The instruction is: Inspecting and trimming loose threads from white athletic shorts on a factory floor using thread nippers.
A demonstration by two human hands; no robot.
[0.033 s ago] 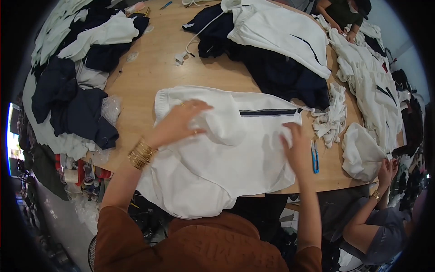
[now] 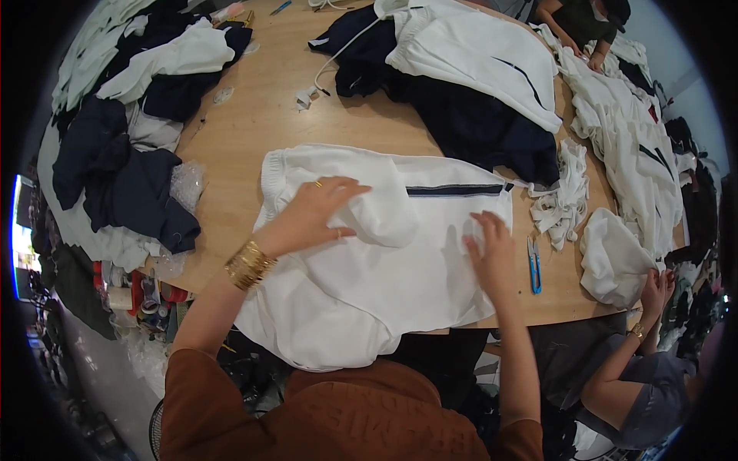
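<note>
White knit garment (image 2: 430, 284), one piece: laid out across the near edge of the surface (image 2: 246, 127), in front of the wearer, its lowest fold overhanging that edge. Cloth matte, smooth, apparently soft and mid-weight; a rounded flap folded over the upper middle, loose creases toward the lower left.

Gathered band (image 2: 272, 180), white: at the garment's upper left corner, finely ribbed, likely elastic.

Dark stripe (image 2: 453, 191): narrow, straight, lengthwise along the upper right part, with a paler line within it.

Left hand (image 2: 311, 219): over the folded flap, fingers loosely spread, thumb apart, nothing seen gripped. Right hand (image 2: 493, 250): over the right part of the garment, fingers parted and curved, likewise without a hold. Contact with the cloth: cannot be told for either.

Step in hand, by judgement: arranging the piece flat. Next move, by judgement: calls for light, flat fingertips on the flap and creases, without dragging the stripe askew.

Adjacent: snips (image 2: 535, 269), slim, blue-handled, right of the garment; white strips (image 2: 565, 196), thin and tangled, beyond them; navy cloth (image 2: 477, 127), limp, bunched, partly under white shorts (image 2: 469, 58); clear plastic film (image 2: 186, 184), crinkled, beside the left pile.
</note>
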